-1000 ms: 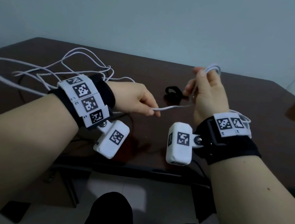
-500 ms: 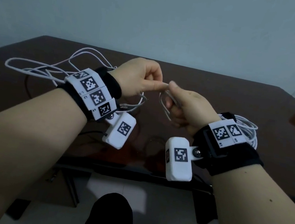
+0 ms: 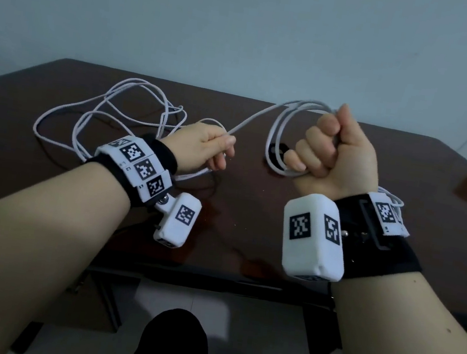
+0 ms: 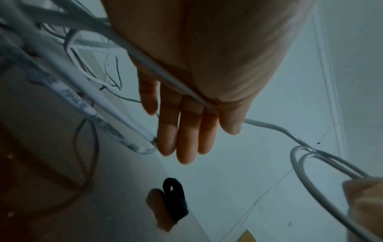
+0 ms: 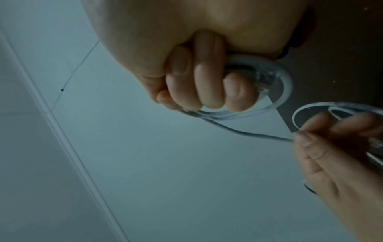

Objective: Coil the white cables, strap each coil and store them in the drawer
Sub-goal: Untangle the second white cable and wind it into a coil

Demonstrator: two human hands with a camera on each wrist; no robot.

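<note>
Coiling a white cable (image 3: 252, 118) over a dark table (image 3: 251, 215), both hands up off the surface.

Right hand (image 3: 338, 157) is making a fist around a small coil (image 3: 276, 141), a few loops hanging out of it; from the right wrist view the fingers (image 5: 199, 81) are curled tight round the loops with a clear plug tucked in there too. Left hand (image 3: 203, 147) is pinching the cable between thumb and fingers, the other fingers (image 4: 184, 131) lying pretty straight, and a run of cable is stretching from that pinch up to the fist. Loose cable (image 3: 114, 118) is sprawling on the table behind the left wrist. A black strap (image 4: 175, 199) is sitting on the table between the hands, just behind the coil. Another white coil (image 3: 394, 199) is peeking out behind the right wrist.
</note>
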